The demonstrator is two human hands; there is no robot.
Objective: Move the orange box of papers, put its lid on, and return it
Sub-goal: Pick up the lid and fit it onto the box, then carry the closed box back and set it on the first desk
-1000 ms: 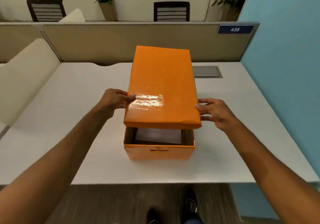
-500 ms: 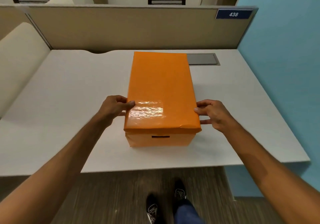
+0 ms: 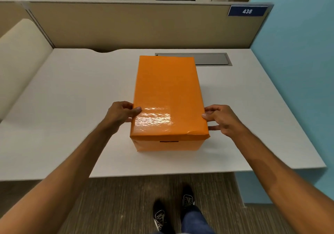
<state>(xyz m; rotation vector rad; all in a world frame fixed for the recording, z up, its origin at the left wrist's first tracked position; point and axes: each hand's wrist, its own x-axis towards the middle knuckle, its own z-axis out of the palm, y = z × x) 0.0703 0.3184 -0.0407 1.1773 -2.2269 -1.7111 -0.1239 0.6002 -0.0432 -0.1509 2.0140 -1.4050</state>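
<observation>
The orange box (image 3: 167, 145) is sitting on the white counter (image 3: 72, 96), near its front edge and a little right of the middle, with its long side running away from the camera. Its lid (image 3: 167, 92) is lying flat on top and covering the opening, overhanging the box's front wall, where a dark handle slot (image 3: 169, 141) is showing just under the lid's rim. A glossy patch of light is reflecting off the near part of the lid, and a small crease is showing at its near right corner.

The left hand (image 3: 119, 113) is pressing against the lid's left edge near the front, its thumb lying on the top surface and its fingers (image 3: 129, 120) curling down the side, so it is grasping the lid. The right hand (image 3: 221, 119) is mirroring it on the right edge, thumb tip at the top rim and fingers (image 3: 214, 128) laid along the side wall, also grasping the lid. Both bare forearms are reaching in from the bottom corners.

Behind the box, a grey rectangular panel (image 3: 211, 59) is lying flush in the counter, partly hidden by the lid's far corner. A beige partition (image 3: 135, 25) is standing along the counter's back edge, carrying a blue plate reading 438 (image 3: 247, 11). A light blue wall (image 3: 298, 52) is closing off the right side. Below, dark shoes (image 3: 160, 217) are standing on the striped floor (image 3: 112, 203).
</observation>
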